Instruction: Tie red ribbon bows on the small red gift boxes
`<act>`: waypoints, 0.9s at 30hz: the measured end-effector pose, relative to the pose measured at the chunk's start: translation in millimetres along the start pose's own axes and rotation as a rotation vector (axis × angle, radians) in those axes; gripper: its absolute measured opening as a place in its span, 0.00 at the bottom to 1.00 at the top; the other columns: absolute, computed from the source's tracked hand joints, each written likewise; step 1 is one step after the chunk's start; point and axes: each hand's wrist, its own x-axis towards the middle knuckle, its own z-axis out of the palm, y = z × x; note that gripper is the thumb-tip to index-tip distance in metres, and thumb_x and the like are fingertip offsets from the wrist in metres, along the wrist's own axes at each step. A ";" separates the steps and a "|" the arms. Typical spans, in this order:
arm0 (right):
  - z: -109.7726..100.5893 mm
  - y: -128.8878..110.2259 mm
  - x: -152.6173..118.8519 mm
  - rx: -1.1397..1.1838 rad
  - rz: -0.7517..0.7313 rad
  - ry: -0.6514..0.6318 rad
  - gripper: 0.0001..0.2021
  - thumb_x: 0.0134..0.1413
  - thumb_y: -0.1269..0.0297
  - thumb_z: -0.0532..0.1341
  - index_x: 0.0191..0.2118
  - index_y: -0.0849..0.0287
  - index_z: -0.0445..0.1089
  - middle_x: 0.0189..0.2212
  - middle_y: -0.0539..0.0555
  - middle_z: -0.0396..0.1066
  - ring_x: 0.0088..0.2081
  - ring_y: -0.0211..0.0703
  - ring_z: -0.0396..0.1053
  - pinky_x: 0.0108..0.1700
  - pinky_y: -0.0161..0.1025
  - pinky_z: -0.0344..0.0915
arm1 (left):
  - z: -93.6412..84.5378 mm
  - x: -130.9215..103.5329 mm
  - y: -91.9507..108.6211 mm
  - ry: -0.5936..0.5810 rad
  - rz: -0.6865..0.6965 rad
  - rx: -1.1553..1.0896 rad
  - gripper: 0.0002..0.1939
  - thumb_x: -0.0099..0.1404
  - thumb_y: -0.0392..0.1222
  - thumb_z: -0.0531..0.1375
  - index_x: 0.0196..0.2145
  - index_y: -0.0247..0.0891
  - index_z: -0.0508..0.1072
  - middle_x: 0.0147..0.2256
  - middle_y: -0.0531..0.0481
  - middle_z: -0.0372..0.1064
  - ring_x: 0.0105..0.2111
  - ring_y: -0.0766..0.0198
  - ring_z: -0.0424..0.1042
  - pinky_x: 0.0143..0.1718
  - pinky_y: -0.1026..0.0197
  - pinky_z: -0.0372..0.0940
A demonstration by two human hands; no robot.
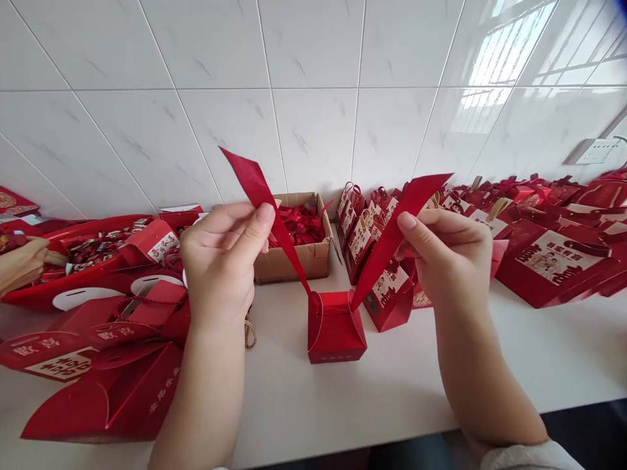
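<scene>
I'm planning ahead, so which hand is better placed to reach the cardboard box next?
Probably the left hand: it looks nearer the cardboard box, while the right hand is farther across. Both pinch red ribbon, so either must let go first.

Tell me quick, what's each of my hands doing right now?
Left hand: closed, pinching a red ribbon end.
Right hand: closed, pinching another ribbon end.

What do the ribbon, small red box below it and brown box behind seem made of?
Ribbon: probably satin, smooth with a soft sheen.
Small red box: likely coated card, slight shine, crisp folds.
Brown box: apparently cardboard, plain matte brown walls.
</scene>
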 end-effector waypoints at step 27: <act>4.5 10.4 6.5 0.200 0.168 -0.013 0.06 0.43 0.60 0.69 0.26 0.55 0.77 0.19 0.48 0.67 0.22 0.33 0.60 0.22 0.33 0.59 | 11.3 -3.7 -14.2 -0.119 0.039 0.202 0.04 0.57 0.41 0.65 0.27 0.38 0.74 0.28 0.52 0.70 0.26 0.68 0.65 0.27 0.64 0.61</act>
